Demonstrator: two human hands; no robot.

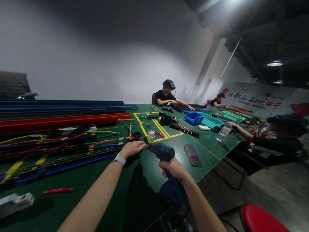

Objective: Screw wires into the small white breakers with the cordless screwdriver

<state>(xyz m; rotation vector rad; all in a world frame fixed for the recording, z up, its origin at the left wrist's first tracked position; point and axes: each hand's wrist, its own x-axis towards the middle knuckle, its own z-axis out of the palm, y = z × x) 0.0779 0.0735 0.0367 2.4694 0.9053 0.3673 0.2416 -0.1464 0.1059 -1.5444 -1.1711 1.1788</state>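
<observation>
One blue drill sits in my right hand, fingers wrapped tight round its grip, just above the green tabletop near its front edge. My left hand pinches a small orange piece at the drill's nose. I judge the drill rigid and heavy toward the battery end, so best held by the handle. Beyond it I count one blue bin, one teal bin and one white breaker.

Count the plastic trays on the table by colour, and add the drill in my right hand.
Blue tray: 1
Turquoise tray: 1
Green tray: 1
Drill: 1
Total: 4
</observation>
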